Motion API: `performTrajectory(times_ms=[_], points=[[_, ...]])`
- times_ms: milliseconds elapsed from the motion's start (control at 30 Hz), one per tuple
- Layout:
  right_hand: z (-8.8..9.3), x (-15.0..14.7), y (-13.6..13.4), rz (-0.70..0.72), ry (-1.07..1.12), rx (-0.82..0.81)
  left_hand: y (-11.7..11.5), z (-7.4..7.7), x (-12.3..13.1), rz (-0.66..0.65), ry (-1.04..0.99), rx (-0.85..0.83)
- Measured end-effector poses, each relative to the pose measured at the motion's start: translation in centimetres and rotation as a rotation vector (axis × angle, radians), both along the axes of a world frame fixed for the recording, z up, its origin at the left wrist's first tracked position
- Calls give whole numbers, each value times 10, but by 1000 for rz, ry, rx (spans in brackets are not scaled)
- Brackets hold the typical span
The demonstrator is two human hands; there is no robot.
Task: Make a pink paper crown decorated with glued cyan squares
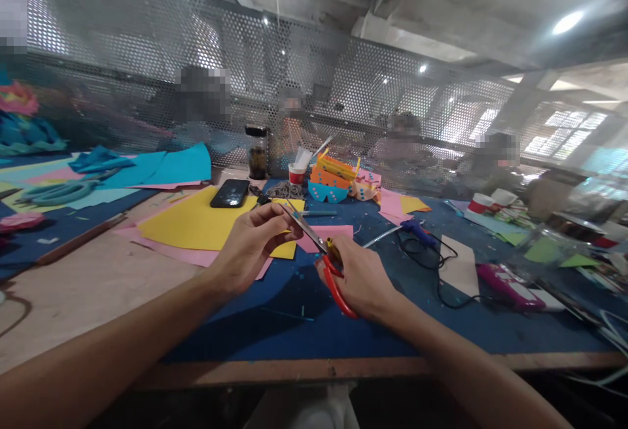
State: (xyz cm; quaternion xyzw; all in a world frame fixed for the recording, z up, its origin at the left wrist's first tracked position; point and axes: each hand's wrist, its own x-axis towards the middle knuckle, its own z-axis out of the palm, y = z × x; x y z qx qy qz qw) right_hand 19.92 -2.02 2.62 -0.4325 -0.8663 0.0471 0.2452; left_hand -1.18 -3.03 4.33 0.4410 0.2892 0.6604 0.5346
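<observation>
While broad yellow paper (184, 226), seemingly unused, lies left of the left hand (252, 236), that hand's fingertips bunch at the tips of the scissors (318, 242); whether they pinch a scrap, I cannot tell. Slivers (303, 311) below suggest cutting partly done. Beyond both hands, dotted paper crafts (328, 191) look finished. The right hand (363, 275) clasps the scissors' handles.

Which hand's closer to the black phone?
Left. The left hand is just to the phone's right and nearer the camera; the right hand, holding the red-handled scissors, is clearly farther off to the right.
</observation>
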Motion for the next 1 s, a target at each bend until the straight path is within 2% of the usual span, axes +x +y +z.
performTrajectory(times_ms=[400, 1000], points=[[0, 1, -1, -8, -30, 16, 0, -1, 1, -31, -2, -2], [2, 3, -1, -24, -139, 29, -4, 1, 2, -13, 17, -63]])
